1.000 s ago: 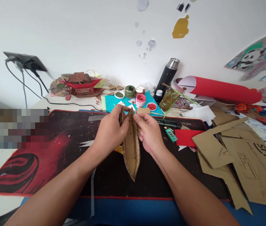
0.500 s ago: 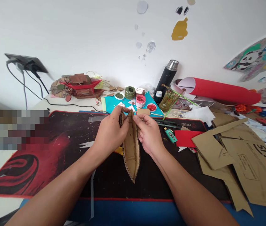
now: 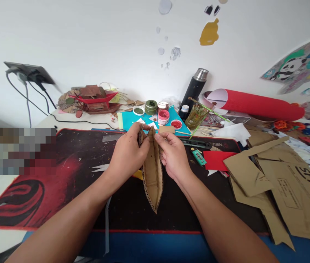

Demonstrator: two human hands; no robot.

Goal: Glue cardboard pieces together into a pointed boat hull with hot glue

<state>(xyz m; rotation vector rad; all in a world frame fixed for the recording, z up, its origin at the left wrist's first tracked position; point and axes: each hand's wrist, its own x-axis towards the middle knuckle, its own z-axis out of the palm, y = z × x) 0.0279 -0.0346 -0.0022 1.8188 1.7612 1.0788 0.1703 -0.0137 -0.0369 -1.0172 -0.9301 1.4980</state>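
Observation:
Between my hands is a small cardboard boat hull (image 3: 152,175), long and narrow, its near end coming to a point above the dark mat (image 3: 72,208). My left hand (image 3: 133,149) pinches its left wall near the far end. With thumb and fingers closed, my right hand (image 3: 173,151) grips the right wall close to the far tip. Some of the fingertips are hidden behind the cardboard. Under the hull and my left wrist, part of a yellow object (image 3: 138,174) shows on the mat.
Paint jars (image 3: 163,117) stand on blue paper behind the hands, beside a jar of brushes (image 3: 197,116) and a black thermos (image 3: 195,89). Cardboard sheets (image 3: 283,197) lie at right, near red paper (image 3: 217,160). Finished model boats (image 3: 96,98) sit at back left.
The view has shifted very slightly. Both hands keep their hold on the cardboard hull, with hardly any movement.

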